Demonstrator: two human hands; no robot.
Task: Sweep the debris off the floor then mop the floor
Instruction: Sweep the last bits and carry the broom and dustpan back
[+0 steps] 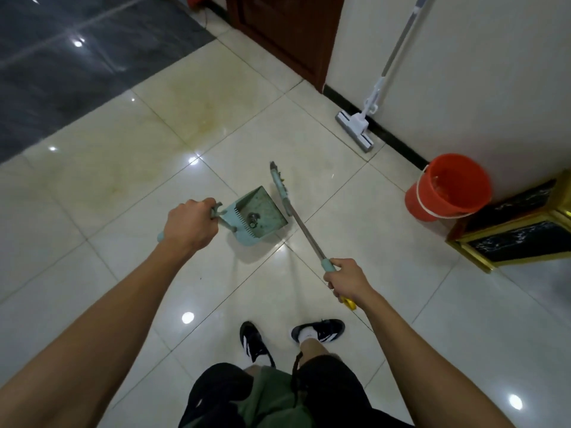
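A pale green dustpan [262, 211] rests on the glossy cream tile floor [123, 186] ahead of my feet, with a small clump of debris [253, 219] inside near its comb teeth. My left hand [190, 223] is shut around the dustpan's handle. My right hand [347, 279] grips the broom handle [306, 236]; the broom head [278, 183] stands just right of the dustpan's mouth. A white sponge mop [355, 126] leans against the wall at the upper right. An orange bucket [448, 186] sits by that wall.
A gold-framed black marble pedestal [513, 236] stands at the right behind the bucket. A dark wooden door [287, 35] is at the top centre. Dark grey tiles [68, 63] cover the upper left. Yellowish stains [191, 100] mark the cream tiles. My shoes [318, 330] stand below.
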